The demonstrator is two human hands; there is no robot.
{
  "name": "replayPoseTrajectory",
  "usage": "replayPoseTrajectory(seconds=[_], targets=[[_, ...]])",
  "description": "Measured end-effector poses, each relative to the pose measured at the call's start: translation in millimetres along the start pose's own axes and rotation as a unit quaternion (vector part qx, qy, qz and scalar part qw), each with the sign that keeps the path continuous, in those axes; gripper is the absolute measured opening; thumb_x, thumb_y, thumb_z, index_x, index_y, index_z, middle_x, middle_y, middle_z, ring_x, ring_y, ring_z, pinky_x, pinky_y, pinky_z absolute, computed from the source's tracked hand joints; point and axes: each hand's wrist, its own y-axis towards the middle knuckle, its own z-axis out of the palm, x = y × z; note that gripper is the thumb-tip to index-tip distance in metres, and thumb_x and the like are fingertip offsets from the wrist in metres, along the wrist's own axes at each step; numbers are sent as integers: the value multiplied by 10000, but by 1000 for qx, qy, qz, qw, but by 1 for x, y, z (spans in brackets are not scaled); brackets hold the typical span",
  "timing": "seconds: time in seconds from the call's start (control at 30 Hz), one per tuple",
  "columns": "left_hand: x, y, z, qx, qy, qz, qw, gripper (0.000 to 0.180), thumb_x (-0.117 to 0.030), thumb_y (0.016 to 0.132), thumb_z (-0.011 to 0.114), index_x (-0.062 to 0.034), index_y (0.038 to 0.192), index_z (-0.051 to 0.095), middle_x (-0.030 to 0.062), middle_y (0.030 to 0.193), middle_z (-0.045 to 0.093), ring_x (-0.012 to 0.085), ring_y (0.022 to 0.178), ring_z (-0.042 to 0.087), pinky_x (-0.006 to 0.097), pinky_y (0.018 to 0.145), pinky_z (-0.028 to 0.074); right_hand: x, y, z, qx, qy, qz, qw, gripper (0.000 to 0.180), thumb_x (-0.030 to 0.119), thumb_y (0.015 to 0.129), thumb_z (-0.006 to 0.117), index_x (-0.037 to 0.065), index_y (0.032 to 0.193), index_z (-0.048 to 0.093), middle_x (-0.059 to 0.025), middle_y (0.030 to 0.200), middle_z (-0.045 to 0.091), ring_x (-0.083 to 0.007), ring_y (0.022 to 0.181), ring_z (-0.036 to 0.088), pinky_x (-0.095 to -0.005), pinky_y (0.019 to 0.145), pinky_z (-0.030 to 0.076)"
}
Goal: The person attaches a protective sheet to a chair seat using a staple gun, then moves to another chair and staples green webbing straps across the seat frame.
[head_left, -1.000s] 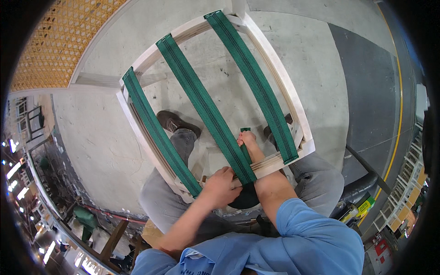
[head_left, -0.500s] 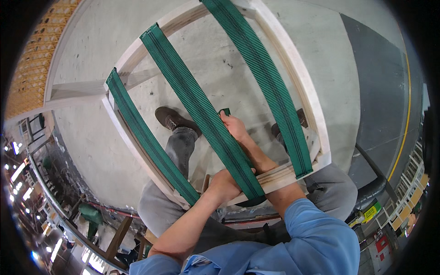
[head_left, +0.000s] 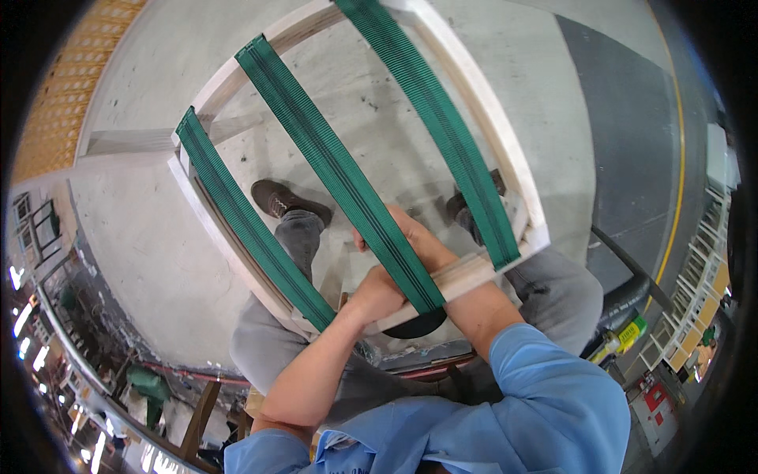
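Observation:
A pale wooden seat frame (head_left: pixel 482 95) lies tilted across my lap, with three green webbing straps spanning it: a left strap (head_left: pixel 245 213), a middle strap (head_left: pixel 332 162) and a right strap (head_left: pixel 434 118). At the near rail (head_left: pixel 467 272), my left hand (head_left: pixel 377 297) is curled beside and under the middle strap, which hides its fingers. My right hand (head_left: pixel 404 224) reaches up from beneath the near rail and passes behind that strap. Curled fingertips show on the strap's left side; what they hold is hidden. Below the rail, near the strap's end, a black rounded thing (head_left: pixel 417 325) shows.
Woven cane panel (head_left: pixel 67 95) at upper left, joined to the frame by a wooden bar (head_left: pixel 130 142). My shoes (head_left: pixel 288 201) rest on the grey floor. A black curved bar (head_left: pixel 628 257) stands at right, and a metal rail (head_left: pixel 67 336) curves along the left.
My right hand has moved left behind the middle strap, and the green webbing end seen in it before is now out of sight. The frame has shifted slightly up and left in view.

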Motion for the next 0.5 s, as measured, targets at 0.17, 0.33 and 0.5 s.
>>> replayPoseTrajectory(seconds=[0.17,0.33,0.5], targets=[[-24,-2,6,-34,-73,6,997,224,-178,958,698,-38,1132,715,103,1126,733,208,1093,667,364,954,509,-15,-98,-28,-220,-106,122,962,615,557,1101,362,62,993,711,-87,796,708,-180,602,656,-321,513,530],[9,3,-1,-53,20,7,998,303,-266,935,696,-24,1117,709,133,988,746,228,863,725,376,699,573,32,-254,38,-240,-646,187,700,484,434,1076,515,-15,1064,696,-70,756,694,-186,699,685,-317,704,571],[-5,-10,-2,-37,-100,-37,994,304,-298,947,642,-22,1065,689,176,868,735,254,600,700,403,479,538,38,-485,113,-506,-286,-244,777,275,273,1074,565,27,1085,687,-41,838,678,-139,742,641,-299,732,557]])
